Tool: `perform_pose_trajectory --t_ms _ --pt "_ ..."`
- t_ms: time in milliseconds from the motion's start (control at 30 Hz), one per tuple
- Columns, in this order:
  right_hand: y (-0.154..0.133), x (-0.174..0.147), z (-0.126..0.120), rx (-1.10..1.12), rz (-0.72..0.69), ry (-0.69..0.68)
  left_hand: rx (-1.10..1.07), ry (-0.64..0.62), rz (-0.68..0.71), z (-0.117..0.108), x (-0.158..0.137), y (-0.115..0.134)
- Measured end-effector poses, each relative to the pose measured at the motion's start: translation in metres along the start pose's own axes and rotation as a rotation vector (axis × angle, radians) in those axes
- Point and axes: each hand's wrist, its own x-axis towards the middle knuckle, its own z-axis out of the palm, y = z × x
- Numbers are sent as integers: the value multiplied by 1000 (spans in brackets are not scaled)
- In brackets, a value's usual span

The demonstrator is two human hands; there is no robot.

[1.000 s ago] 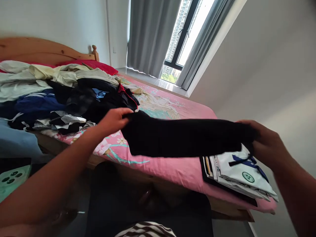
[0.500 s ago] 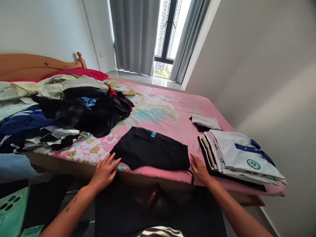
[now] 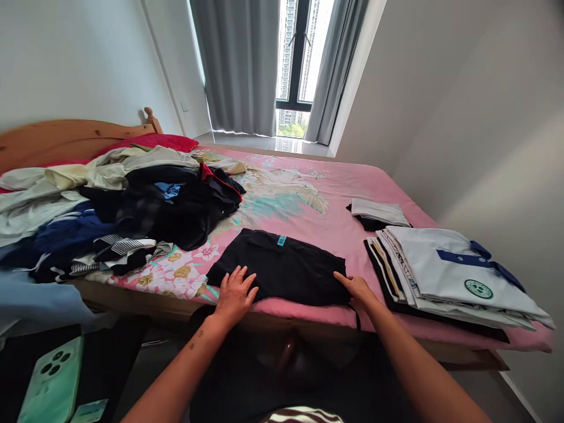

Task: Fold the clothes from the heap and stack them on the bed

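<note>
Black shorts, folded flat with a small teal label and a dangling dark cord, lie at the near edge of the bed. My left hand rests palm down on their lower left part, fingers stretched out. At the right end, my right hand has its fingers closed over the side edge of the shorts; its thumb is hard to make out. Just right of that hand is a stack of folded clothes, topped by a white polo shirt with a blue collar and green round emblem.
A loose heap of clothes covers the left of the bed. Behind the stack sits a smaller folded pile. The pink bedsheet stretches toward the window. A green phone lies at lower left, near pale blue cloth.
My left hand has moved right from the shorts' left corner onto the fabric. My right hand has gone from beside the shorts to their right edge. The view has shifted slightly.
</note>
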Motion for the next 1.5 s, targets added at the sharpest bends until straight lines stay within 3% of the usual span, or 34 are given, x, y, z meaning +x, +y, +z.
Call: perform_pose_trajectory --t_ms 100,200,367,533,700,833,967,1100,1200,1267,1400,1500 --pt "2 1 3 243 25 -43 97 -81 -115 6 -11 -8" --pt "0 -1 6 472 41 -89 146 -87 -144 1 -21 -22" --pt "-6 -3 12 643 19 -107 26 -10 -13 -13 -4 -18" --pt "-4 -8 13 726 -19 -108 -112 -85 142 -1 58 38" --pt "1 -34 -6 838 -28 -176 -142 -212 187 38 111 103" --pt "4 -62 -33 874 37 -117 -222 -297 229 75 112 137" --pt "-19 -81 -43 868 -5 -83 -381 -267 271 94 102 154" --pt "-62 -85 -26 837 -118 -68 -854 -181 68 85 91 153" --pt "-90 -82 -1 783 -134 -106 -1374 -18 -279 69 58 145" --pt "-103 -77 22 745 -142 -132 -1602 91 -490 60 23 138" --pt "-121 -62 84 616 -187 -119 -1685 145 -738 52 -48 123" --pt "-126 -51 131 483 -118 -139 -1569 121 -764 50 -76 109"
